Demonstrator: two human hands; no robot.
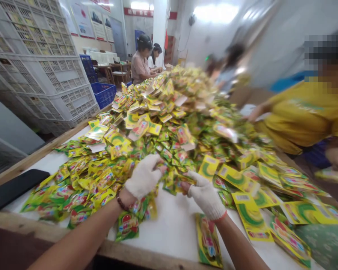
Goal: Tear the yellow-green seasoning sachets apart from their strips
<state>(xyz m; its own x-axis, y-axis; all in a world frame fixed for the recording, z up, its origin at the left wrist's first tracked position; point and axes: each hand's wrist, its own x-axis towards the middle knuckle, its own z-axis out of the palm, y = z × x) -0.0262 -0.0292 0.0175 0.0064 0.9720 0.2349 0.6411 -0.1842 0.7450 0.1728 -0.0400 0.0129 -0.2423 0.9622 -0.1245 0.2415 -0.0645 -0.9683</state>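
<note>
A big heap of small yellow-green packets (169, 123) covers the white table (171, 228). My left hand (144, 176), in a white cotton glove, curls closed over packets at the heap's near edge. My right hand (205, 195), also gloved, pinches a small bunch of packets (176, 183) between thumb and fingers. The two hands are close together, almost touching. A larger flat packet (208, 242) lies on the table under my right wrist. More loose packets (128, 225) lie under my left forearm.
A black phone (14, 187) lies at the table's left edge. Stacked white crates (45, 71) and a blue crate (104, 93) stand on the left. A person in a yellow shirt (304, 112) works at the right; other people sit at the far end.
</note>
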